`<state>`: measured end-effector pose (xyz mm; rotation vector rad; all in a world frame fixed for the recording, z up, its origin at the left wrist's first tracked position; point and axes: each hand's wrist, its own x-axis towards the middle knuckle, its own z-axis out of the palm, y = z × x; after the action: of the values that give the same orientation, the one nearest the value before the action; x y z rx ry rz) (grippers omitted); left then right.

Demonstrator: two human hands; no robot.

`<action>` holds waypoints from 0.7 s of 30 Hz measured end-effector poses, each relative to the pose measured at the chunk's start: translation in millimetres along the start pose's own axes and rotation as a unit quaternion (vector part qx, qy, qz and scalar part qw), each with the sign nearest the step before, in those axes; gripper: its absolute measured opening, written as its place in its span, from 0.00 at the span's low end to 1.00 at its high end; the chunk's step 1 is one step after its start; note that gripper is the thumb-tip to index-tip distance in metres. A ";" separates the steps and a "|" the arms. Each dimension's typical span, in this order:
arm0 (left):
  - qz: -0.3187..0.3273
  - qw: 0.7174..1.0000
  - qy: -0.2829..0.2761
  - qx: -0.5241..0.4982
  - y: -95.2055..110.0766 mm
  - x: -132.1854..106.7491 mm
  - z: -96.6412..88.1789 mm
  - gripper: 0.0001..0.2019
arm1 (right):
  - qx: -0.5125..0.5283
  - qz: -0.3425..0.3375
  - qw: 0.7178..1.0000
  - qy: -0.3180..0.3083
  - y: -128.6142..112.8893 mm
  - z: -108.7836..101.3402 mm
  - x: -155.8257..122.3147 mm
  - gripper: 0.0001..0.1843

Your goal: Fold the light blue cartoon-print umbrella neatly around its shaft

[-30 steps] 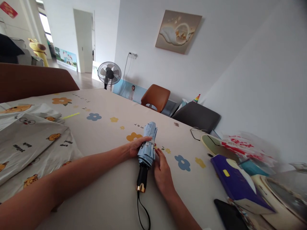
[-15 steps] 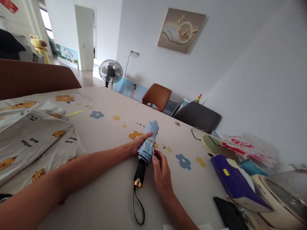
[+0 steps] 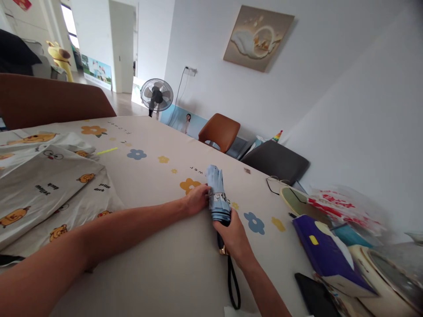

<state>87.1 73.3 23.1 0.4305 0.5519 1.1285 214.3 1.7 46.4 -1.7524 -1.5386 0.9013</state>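
Observation:
A folded light-blue umbrella point(image 3: 217, 193) with a black handle and black wrist strap point(image 3: 234, 286) lies on the flower-print tablecloth point(image 3: 155, 255). My left hand point(image 3: 197, 200) rests against the umbrella's left side, fingers curled on the canopy near its strap band. Over the handle end my right hand point(image 3: 234, 237) is wrapped, hiding most of the black handle. The umbrella's tip points away from me.
Folded cartoon-print cloth point(image 3: 49, 185) lies at the left. A purple book point(image 3: 327, 255), a black phone point(image 3: 315, 297), a red-and-white plastic bag point(image 3: 343, 204), glasses point(image 3: 276, 182) and a pot point(image 3: 386, 273) crowd the right. Brown chairs point(image 3: 220, 132) stand beyond the table.
The umbrella has swung so its handle now points further right. My right hand moved from the canopy's side down onto the handle and closed round it.

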 end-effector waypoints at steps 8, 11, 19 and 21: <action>-0.003 0.991 -0.132 0.008 4.8 -2.1 -7.0 0.07 | 0.452 0.093 0.869 -0.176 3.6 -0.3 -10.4 0.09; -0.032 0.980 -0.193 0.028 3.9 -6.3 -5.5 0.10 | 0.472 0.120 0.848 -0.209 6.2 3.1 -12.1 0.10; -0.060 0.977 -0.202 0.020 3.8 -8.8 -7.2 0.11 | 0.537 0.117 0.794 -0.260 15.4 5.9 -7.5 0.09; -0.076 0.971 -0.225 0.024 4.1 -9.4 -6.9 0.12 | 0.551 0.113 0.781 -0.272 16.1 5.2 -6.7 0.09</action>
<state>76.8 66.4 21.9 0.6534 0.2089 0.8350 218.5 -6.7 30.9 -0.8005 -0.6983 2.0241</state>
